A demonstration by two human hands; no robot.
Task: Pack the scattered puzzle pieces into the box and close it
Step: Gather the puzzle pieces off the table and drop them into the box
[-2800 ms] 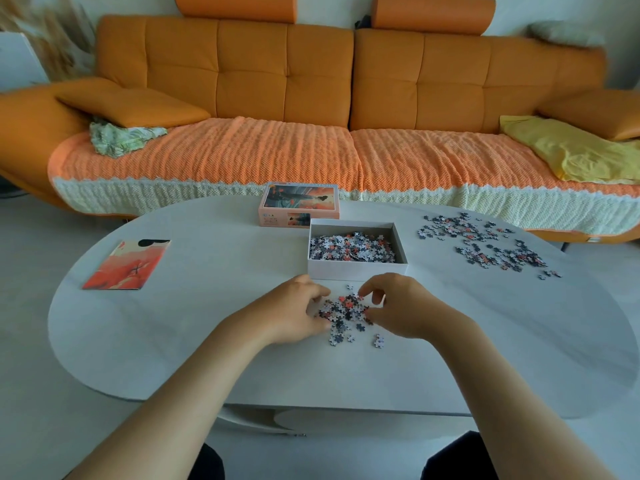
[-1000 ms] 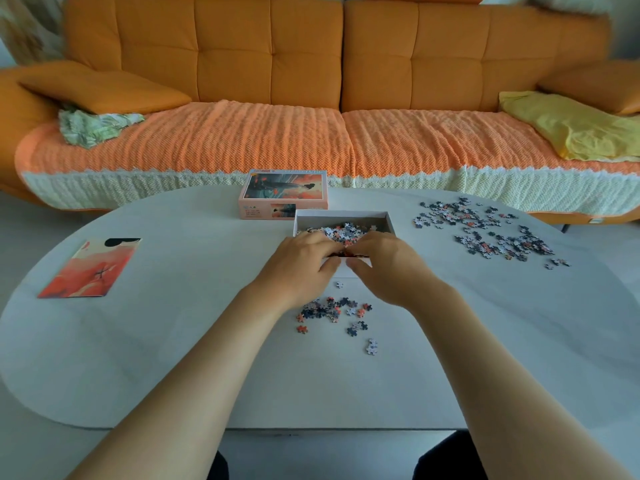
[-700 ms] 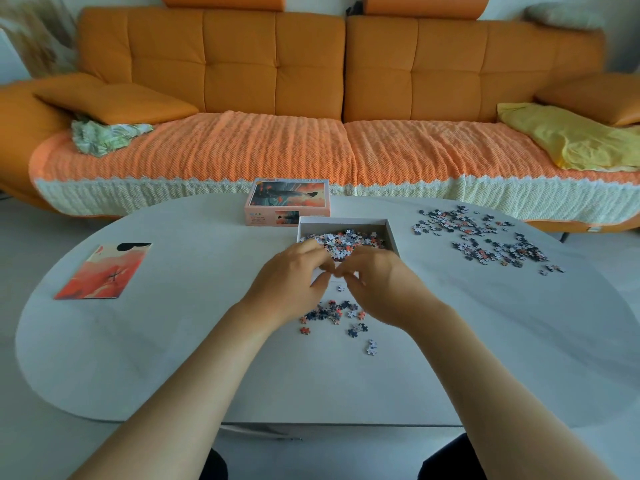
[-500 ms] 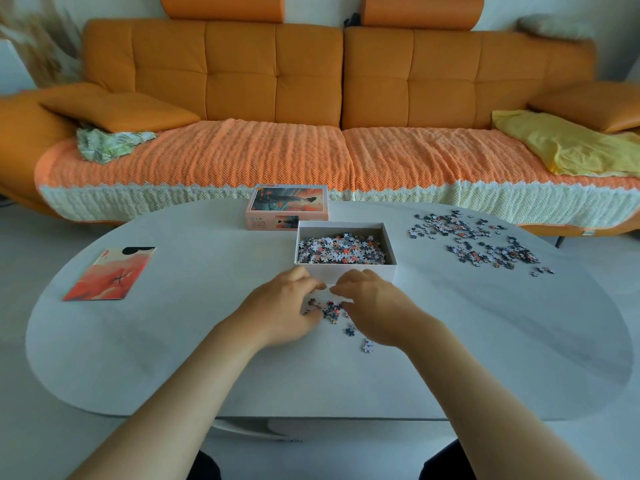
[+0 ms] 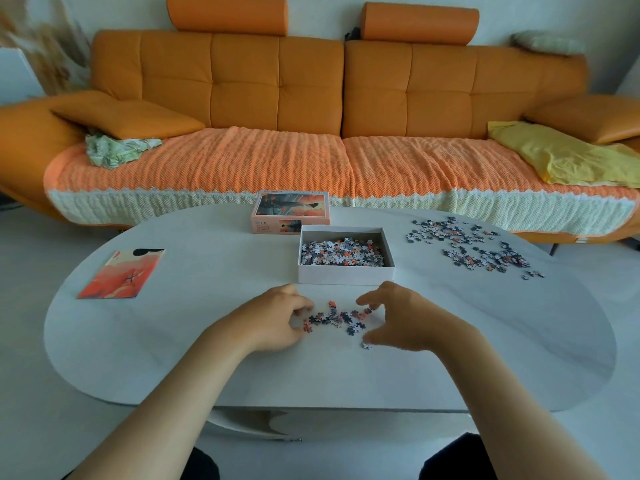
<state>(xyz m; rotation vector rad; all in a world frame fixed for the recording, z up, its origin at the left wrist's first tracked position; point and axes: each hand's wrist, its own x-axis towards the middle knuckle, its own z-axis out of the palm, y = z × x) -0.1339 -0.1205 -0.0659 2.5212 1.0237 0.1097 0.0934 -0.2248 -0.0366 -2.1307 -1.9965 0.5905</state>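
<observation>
An open white box (image 5: 346, 275) stands mid-table, partly filled with puzzle pieces (image 5: 343, 252). Its picture lid (image 5: 291, 211) lies just behind it to the left. In front of the box is a small cluster of loose pieces (image 5: 337, 318). My left hand (image 5: 273, 320) rests on the table at the cluster's left edge, fingers curled, fingertips touching the nearest pieces. My right hand (image 5: 401, 318) is cupped at the cluster's right edge, index finger and thumb spread around it, holding nothing. A larger scatter of pieces (image 5: 471, 249) lies at the right of the table.
The oval white table (image 5: 194, 362) carries an orange-red printed card (image 5: 121, 273) at its left. An orange sofa (image 5: 311, 133) with a knitted cover, cushions and a yellow cloth (image 5: 561, 154) runs behind the table's far edge.
Both hands carried pieces from the front cluster to the box, dropped them in, and came back down. They now sit apart on either side of the smaller remaining cluster.
</observation>
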